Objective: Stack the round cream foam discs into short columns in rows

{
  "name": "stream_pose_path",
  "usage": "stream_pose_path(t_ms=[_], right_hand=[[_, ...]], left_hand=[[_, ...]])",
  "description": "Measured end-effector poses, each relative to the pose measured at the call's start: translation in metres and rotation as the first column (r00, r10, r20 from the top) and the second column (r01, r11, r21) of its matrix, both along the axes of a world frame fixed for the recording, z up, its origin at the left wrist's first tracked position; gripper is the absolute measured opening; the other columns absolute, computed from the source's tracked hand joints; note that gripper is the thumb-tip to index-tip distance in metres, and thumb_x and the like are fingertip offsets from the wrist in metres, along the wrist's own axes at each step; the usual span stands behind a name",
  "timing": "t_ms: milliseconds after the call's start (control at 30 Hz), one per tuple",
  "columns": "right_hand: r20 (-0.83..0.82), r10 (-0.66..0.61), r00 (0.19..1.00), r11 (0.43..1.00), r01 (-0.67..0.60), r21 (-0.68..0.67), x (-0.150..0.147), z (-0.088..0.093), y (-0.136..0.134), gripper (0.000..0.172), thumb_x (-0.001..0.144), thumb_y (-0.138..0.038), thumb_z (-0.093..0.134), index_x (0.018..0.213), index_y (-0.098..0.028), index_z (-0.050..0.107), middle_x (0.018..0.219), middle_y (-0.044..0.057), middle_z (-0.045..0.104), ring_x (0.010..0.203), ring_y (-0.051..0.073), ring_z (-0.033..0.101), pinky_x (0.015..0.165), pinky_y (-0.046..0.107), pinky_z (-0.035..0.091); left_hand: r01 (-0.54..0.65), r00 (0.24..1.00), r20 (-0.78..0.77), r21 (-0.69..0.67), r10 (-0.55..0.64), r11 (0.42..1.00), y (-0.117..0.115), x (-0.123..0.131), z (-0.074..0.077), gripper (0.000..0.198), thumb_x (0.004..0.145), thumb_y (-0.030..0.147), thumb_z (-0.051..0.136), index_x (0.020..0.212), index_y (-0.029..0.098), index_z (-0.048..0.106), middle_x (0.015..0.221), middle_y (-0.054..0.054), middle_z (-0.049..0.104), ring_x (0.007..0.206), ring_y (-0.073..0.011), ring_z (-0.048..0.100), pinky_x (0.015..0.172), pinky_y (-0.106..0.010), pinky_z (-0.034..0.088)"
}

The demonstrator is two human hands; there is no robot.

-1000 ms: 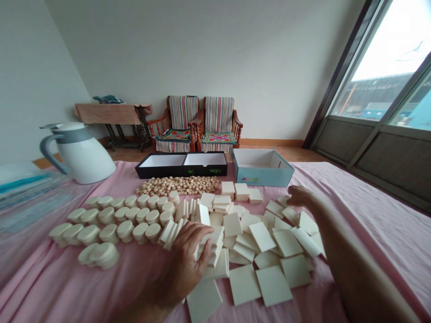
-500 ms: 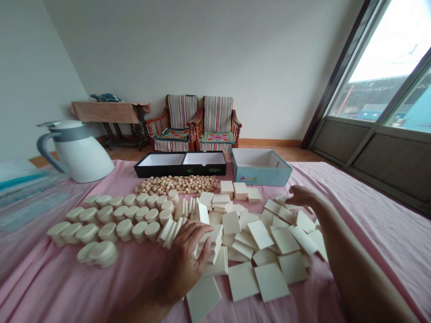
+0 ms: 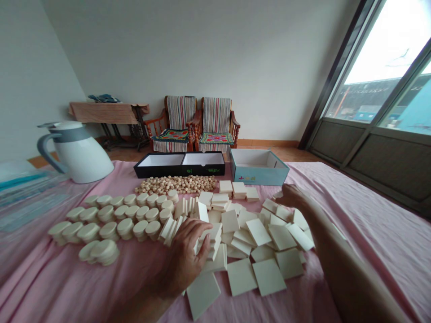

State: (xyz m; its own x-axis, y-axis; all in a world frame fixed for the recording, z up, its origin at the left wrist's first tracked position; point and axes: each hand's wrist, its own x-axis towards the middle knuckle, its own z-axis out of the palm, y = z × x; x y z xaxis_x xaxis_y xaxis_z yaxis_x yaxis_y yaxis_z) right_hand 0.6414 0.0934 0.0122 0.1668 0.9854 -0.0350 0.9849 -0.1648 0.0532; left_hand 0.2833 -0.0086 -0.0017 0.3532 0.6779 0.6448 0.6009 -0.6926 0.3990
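My left hand [image 3: 186, 249] curls round a small stack of pale square wooden tiles [image 3: 214, 235], thumb on the near side and fingers over the top. Tiles standing on edge [image 3: 168, 231] are just beyond its knuckles. To its right spreads a loose heap of square tiles [image 3: 257, 233], overlapping at all angles. My right hand [image 3: 291, 196] reaches over the heap's far right edge. Its bent fingers point down and left at a pale tile [image 3: 278, 195]; the fingertips are partly hidden, and what they hold cannot be made out.
Stacked wooden discs [image 3: 124, 227] stand in rows on the left of the pink cloth [image 3: 141, 278]. Small wooden pieces [image 3: 175, 184] lie before a black box [image 3: 161, 169]. A light-blue box [image 3: 262, 175] stands at the back, a white jug [image 3: 84, 154] at far left.
My right hand has shifted slightly left at the far edge of the heap, its forearm swinging left too. My left hand stays on its stack. The view has tilted a little.
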Motion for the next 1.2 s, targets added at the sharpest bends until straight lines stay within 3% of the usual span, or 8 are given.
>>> stream_pose_path(t_ms=[200,367,467,600,700,800,1033,1200], right_hand=[[-0.241,0.457,0.856,0.882,-0.402,0.246,-0.042,-0.001,0.012,0.048,0.066,-0.017,0.062,0.113,-0.017,0.057,0.109,0.011,0.059,0.101,0.022,0.054,0.087,0.033,0.039],[-0.266,0.453,0.851,0.878,-0.375,0.296,-0.053,-0.007,0.020,0.051,0.069,-0.019,0.062,0.120,-0.016,0.054,0.118,0.013,0.057,0.111,0.026,0.051,0.093,0.038,0.038],[-0.352,0.379,0.856,0.907,-0.269,0.324,-0.044,-0.003,0.014,0.035,0.074,-0.017,0.056,0.108,-0.016,0.060,0.104,0.010,0.064,0.096,0.020,0.059,0.087,0.032,0.043],[-0.555,0.414,0.721,0.909,-0.363,0.206,-0.043,0.013,-0.020,0.019,0.078,-0.021,0.053,0.092,-0.015,0.064,0.084,0.007,0.068,0.077,0.016,0.063,0.072,0.028,0.050],[-0.583,0.581,0.568,0.792,-0.560,0.243,-0.054,0.027,-0.058,0.034,0.076,-0.031,0.062,0.107,-0.019,0.062,0.104,0.008,0.065,0.090,0.019,0.062,0.080,0.033,0.050],[-0.503,0.699,0.508,0.687,-0.672,0.276,-0.065,0.032,-0.090,0.057,0.070,-0.030,0.069,0.124,-0.027,0.052,0.124,0.007,0.056,0.114,0.024,0.052,0.095,0.042,0.044],[-0.405,0.729,0.552,0.675,-0.677,0.293,-0.074,0.014,-0.109,0.073,0.066,-0.012,0.063,0.134,-0.031,0.042,0.130,0.008,0.051,0.120,0.028,0.047,0.098,0.047,0.042],[-0.449,0.714,0.537,0.694,-0.627,0.353,-0.074,0.015,-0.112,0.070,0.072,-0.019,0.062,0.135,-0.032,0.036,0.129,0.008,0.049,0.117,0.027,0.049,0.095,0.045,0.046]], left_hand=[[0.011,1.000,0.004,0.004,-0.011,1.000,-0.002,0.000,0.002,0.017,0.085,0.014,0.046,0.095,0.018,0.059,0.089,-0.007,0.063,0.088,-0.0196,0.058,0.078,-0.033,0.049],[0.013,1.000,0.005,-0.004,-0.013,1.000,-0.002,0.000,0.001,0.018,0.085,0.012,0.046,0.096,0.018,0.059,0.090,-0.007,0.063,0.089,-0.0194,0.057,0.078,-0.033,0.049],[0.013,1.000,0.005,-0.011,-0.013,1.000,-0.002,0.000,0.001,0.018,0.085,0.013,0.046,0.096,0.018,0.059,0.090,-0.007,0.063,0.090,-0.0195,0.057,0.079,-0.033,0.048],[0.020,1.000,0.005,0.007,-0.020,1.000,-0.002,0.002,0.002,0.017,0.085,0.014,0.046,0.094,0.017,0.060,0.089,-0.007,0.064,0.089,-0.0192,0.058,0.079,-0.033,0.049],[0.021,1.000,0.003,0.017,-0.021,1.000,-0.002,0.001,0.003,0.016,0.086,0.014,0.047,0.094,0.018,0.060,0.089,-0.007,0.064,0.090,-0.0188,0.059,0.080,-0.032,0.049],[0.004,1.000,0.010,0.040,-0.004,0.999,-0.001,-0.002,0.004,0.017,0.085,0.013,0.048,0.096,0.018,0.060,0.091,-0.007,0.064,0.092,-0.0186,0.059,0.081,-0.032,0.049],[-0.057,0.998,0.018,0.140,0.055,0.989,0.003,-0.010,0.007,0.019,0.084,0.013,0.050,0.098,0.019,0.060,0.093,-0.006,0.065,0.092,-0.0183,0.060,0.084,-0.032,0.049],[-0.051,0.999,0.018,0.141,0.049,0.989,0.003,-0.009,0.009,0.021,0.083,0.010,0.051,0.101,0.019,0.059,0.093,-0.006,0.064,0.093,-0.0174,0.060,0.086,-0.031,0.048]])
